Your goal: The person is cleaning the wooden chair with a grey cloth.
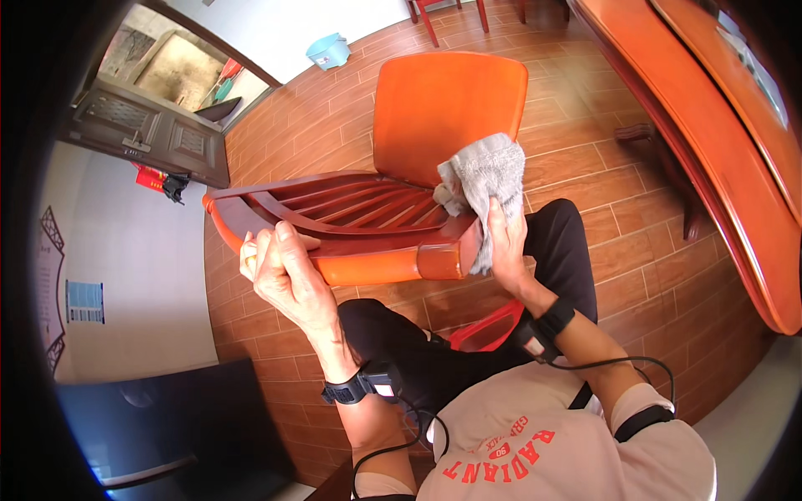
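A wooden chair stands before me, with its orange seat point(448, 116) on the far side and its slatted reddish backrest point(357, 210) nearer. My left hand point(285, 266) grips the backrest's top rail near its left part, fingers curled over the edge. At the right end of that rail, my right hand point(509, 247) holds a grey cloth point(492, 169) against the chair. Part of the cloth lies against the side of the backrest close to the seat. The cloth hides some of the right hand's fingers.
A large wooden table point(708, 125) stands at the right. Beyond the chair, a light blue bucket point(329, 51) sits by the wall. An open door point(150, 128) is at the upper left, a dark screen point(182, 432) at the lower left. Something red point(489, 329) lies below my knees.
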{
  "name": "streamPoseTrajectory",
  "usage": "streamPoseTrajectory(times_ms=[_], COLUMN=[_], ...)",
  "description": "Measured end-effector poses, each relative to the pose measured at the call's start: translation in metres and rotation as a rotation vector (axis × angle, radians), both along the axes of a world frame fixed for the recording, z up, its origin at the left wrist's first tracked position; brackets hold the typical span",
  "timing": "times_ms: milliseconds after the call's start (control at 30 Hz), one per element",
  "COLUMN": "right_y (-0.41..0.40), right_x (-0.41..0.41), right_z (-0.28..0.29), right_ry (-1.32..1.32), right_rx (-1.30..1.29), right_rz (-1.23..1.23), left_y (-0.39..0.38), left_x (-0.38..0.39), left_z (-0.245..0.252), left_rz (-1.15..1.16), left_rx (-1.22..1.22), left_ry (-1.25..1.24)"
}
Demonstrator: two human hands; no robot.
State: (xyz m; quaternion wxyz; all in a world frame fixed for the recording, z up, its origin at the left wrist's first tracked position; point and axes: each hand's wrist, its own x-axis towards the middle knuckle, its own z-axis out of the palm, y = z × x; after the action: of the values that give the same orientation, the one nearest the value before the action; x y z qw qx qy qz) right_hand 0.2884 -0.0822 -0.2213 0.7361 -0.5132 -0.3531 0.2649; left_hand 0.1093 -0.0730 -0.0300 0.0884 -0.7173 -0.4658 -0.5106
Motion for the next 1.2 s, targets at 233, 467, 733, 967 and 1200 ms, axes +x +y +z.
streamPoseTrajectory(times_ms=[233, 467, 733, 967, 1200], right_y=[0.042, 0.076, 0.028, -0.057, -0.096], right_x=[0.02, 0.04, 0.007, -0.006, -0.01], right_z=[-0.091, -0.182, -0.087, 0.069, 0.151], right_ry=[-0.212, 0.128, 0.49, 0.408, 0.251], right_rx=[-0.282, -0.395, -0.196, 0.209, 0.303], right_rz=[-0.031, -0.062, -0.125, 0.022, 0.069], left_y=[0.0, -0.001, 0.002, 0.008, 0.011], left_x=[-0.006, 0.0, -0.005, 0.004, 0.004], left_z=[0.002, 0.002, 0.008, 0.01, 0.009], left_rz=[0.012, 0.004, -0.025, -0.127, -0.053], left_rx=[0.0, -0.019, -0.003, 0.053, 0.086], left_ry=[-0.018, 0.019, 0.023, 0.021, 0.112])
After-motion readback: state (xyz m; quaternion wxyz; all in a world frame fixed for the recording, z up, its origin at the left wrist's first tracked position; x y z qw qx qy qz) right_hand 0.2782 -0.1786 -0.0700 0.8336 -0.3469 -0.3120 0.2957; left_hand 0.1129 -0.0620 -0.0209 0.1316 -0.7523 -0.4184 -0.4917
